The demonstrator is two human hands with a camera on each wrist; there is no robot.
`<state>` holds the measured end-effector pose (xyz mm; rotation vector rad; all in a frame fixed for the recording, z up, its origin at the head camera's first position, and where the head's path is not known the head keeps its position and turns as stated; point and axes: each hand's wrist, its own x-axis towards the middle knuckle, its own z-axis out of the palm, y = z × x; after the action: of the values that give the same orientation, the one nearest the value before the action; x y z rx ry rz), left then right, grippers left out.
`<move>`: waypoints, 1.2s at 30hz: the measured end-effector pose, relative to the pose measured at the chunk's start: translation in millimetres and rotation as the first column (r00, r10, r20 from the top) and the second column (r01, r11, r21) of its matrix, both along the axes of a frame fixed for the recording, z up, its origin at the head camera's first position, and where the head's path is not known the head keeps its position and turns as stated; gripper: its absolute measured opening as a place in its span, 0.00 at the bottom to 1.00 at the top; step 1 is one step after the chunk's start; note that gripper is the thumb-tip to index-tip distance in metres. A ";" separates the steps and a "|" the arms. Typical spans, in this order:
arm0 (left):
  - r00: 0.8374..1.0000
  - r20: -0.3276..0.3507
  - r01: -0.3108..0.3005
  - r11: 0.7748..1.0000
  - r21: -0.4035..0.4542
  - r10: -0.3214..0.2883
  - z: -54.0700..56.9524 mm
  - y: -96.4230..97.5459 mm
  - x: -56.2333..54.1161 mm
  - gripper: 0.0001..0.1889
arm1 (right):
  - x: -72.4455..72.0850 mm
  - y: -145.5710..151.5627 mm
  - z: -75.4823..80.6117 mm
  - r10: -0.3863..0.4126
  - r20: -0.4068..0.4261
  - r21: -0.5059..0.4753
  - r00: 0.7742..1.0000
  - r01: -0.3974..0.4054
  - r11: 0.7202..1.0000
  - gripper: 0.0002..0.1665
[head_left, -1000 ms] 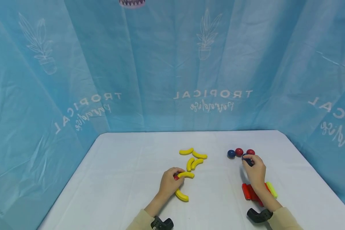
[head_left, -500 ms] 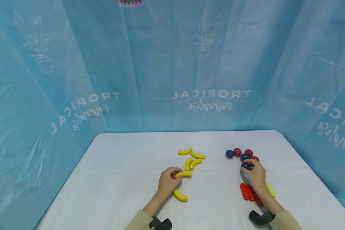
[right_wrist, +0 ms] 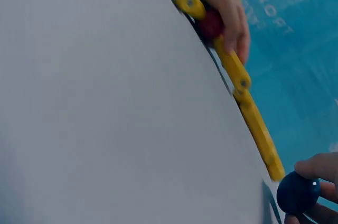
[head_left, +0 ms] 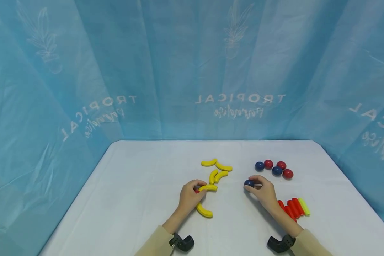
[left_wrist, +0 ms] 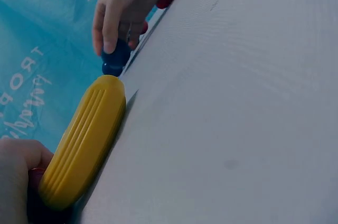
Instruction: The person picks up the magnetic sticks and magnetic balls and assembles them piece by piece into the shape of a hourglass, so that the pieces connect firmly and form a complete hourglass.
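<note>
My left hand (head_left: 191, 196) grips a glossy red ball (right_wrist: 210, 25) low over the white table. One yellow curved bar (head_left: 208, 187) runs right from the ball. A second yellow bar (head_left: 204, 211) lies below that hand; in the right wrist view both bars meet the ball, and round grey dots show on their ends. My right hand (head_left: 263, 191) pinches a dark blue ball (head_left: 248, 183) between thumb and fingers, to the right of the yellow bars. The ball also shows in the right wrist view (right_wrist: 298, 192).
Several loose yellow curved bars (head_left: 224, 166) lie farther back. Red and blue balls (head_left: 277, 171) cluster at the back right. Several straight red bars (head_left: 293, 208) and a yellow-green bar (head_left: 304, 207) lie beside the right forearm. A blue printed curtain (head_left: 192, 71) stands behind the white table (head_left: 140, 177).
My right hand has picked the blue ball out of the cluster and carried it left, toward the yellow bars. My left hand stays on the red ball. The head view has shifted slightly.
</note>
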<state>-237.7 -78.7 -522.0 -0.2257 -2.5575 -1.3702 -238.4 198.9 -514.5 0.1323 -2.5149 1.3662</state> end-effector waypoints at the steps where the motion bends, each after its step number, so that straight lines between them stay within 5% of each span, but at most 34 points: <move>1: 1.000 -0.001 0.003 1.000 0.002 -0.003 0.6 0.4 -1.0 0.06 | -1.2 -5.9 -0.5 0.023 0.006 -0.009 1.000 -0.023 1.000 0.19; 8: 1.000 -0.014 0.028 0.999 0.023 -0.027 -4.4 0.1 0.4 0.07 | -2.3 -47.6 -4.5 0.131 0.068 -0.094 0.989 -0.124 0.988 0.19; 14: 0.999 -0.027 0.029 1.000 0.007 -0.029 -0.3 1.4 1.7 0.07 | -5.0 -72.7 -5.9 0.216 0.023 -0.141 0.976 -0.211 0.967 0.18; 25: 1.000 -0.027 0.010 1.000 -0.011 -0.010 2.8 1.1 2.8 0.06 | -4.7 -79.1 -10.8 0.264 0.020 -0.193 0.964 -0.256 0.947 0.19; 31: 0.997 0.008 0.079 0.997 0.002 -0.079 3.2 1.4 1.6 0.07 | -4.7 -79.6 -10.5 0.278 0.006 -0.219 0.960 -0.270 0.937 0.18; 36: 0.992 -0.018 0.124 0.987 -0.099 -0.127 2.4 -0.8 0.6 0.08 | -6.2 -80.6 -8.9 0.366 0.002 -0.213 0.931 -0.357 0.909 0.17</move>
<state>-237.1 -79.5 -519.6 -0.4250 -2.6329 -1.2757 -244.6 118.4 -523.4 0.5575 -2.4425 1.7810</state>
